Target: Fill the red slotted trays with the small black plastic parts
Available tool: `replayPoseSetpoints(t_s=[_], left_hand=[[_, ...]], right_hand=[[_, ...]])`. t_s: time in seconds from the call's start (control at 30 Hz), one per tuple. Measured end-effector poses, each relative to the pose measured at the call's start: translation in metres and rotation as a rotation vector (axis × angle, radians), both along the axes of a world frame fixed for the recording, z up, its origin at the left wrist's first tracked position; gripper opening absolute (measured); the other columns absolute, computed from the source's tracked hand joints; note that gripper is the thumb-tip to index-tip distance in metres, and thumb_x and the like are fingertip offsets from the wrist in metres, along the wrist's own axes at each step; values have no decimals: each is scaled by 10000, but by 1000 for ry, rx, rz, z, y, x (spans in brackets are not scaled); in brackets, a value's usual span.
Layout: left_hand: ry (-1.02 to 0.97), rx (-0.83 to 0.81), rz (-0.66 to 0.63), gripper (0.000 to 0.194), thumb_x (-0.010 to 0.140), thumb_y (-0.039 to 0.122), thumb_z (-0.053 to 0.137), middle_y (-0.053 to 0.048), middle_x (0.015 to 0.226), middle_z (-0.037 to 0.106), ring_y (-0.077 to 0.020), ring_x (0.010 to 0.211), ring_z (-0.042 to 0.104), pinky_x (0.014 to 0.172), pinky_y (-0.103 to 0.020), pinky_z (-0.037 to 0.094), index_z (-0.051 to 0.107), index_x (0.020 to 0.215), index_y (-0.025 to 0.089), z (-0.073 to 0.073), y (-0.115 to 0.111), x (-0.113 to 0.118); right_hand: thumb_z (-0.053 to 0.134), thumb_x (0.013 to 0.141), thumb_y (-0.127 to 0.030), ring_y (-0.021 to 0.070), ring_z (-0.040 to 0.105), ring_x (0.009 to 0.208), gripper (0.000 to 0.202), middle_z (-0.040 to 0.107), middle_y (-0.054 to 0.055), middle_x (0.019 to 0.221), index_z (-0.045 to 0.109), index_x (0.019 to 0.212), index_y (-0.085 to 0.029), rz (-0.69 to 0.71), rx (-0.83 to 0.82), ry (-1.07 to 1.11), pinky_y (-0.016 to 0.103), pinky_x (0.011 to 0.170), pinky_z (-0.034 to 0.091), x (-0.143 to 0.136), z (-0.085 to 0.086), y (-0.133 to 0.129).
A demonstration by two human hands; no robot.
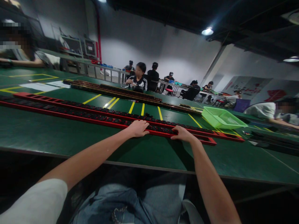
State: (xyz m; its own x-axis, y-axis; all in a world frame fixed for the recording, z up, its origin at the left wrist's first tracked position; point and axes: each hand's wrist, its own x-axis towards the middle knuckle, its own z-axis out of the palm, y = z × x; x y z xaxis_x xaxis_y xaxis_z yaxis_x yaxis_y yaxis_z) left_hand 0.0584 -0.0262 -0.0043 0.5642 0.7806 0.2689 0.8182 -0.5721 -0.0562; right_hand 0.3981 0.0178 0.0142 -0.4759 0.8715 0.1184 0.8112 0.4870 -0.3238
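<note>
While I am leaning over the green bench (70, 137), this is how things are lying:
Left hand: my left hand (138, 128) is resting palm down on the near red strip (98, 119), fingers curling over its black sockets, pressing rather than gripping.
Right hand: my right hand (183, 134) is lying flat on the same strip, just to the right of the left, fingers spread on top, not closing around anything.
Near red strip: it is running across the bench under both hands, stretching far to my left and ending just right of my right hand.
Far red strip: a second red strip (58, 101) is lying just behind, parallel.
Green basket: a green basket (220, 118) is sitting beyond my right hand, well apart.
Other people: several are sitting at benches farther back.
</note>
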Motion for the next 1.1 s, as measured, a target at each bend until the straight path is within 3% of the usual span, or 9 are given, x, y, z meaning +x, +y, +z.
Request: replayPoseSetpoints(t_s=[0.23,0.47,0.67,0.8,0.93,1.1], left_hand=[[-15,-24,71,588,926,675,437,-149,1151,674,-318,1071,637,826,-402,479,624,1155,167,5,1,-12],[-20,-30,42,580,916,672,479,-126,1188,670,-308,1099,625,826,-386,481,601,1192,177,2,1,-5],[-13,-29,38,573,946,646,440,-151,1200,648,-318,1124,594,862,-407,479,604,1189,154,-3,1,-1],[-4,12,10,621,956,619,441,-150,1270,617,-323,1138,584,873,-418,469,526,1371,164,-5,0,3],[18,51,-37,600,991,535,420,-150,1293,601,-322,1158,569,867,-416,455,452,1470,175,-5,-3,8],[19,50,-51,576,980,471,460,-150,1255,612,-323,1138,571,862,-420,447,454,1470,170,-5,-5,11]], right_hand=[[858,687,-446,322,613,1057,485,660,135,1130,743,1090,-203,58,106,-47,433,932,479,-30,-5,-4],[751,804,-542,337,592,1080,479,647,164,1161,727,1124,-186,100,198,-146,434,913,452,-79,-8,-18],[710,844,-528,289,615,1000,427,675,137,1104,725,1096,-184,128,168,-55,394,878,466,-82,-11,-14],[536,978,-408,237,636,915,312,706,108,1033,725,1075,-178,91,144,55,346,834,472,-87,0,9],[567,948,-277,244,648,997,257,713,125,1121,722,1117,-160,15,211,8,329,892,468,-114,11,46],[597,924,-352,270,653,1069,329,726,126,1172,714,1181,-182,-159,143,-85,331,894,488,-158,13,89]])
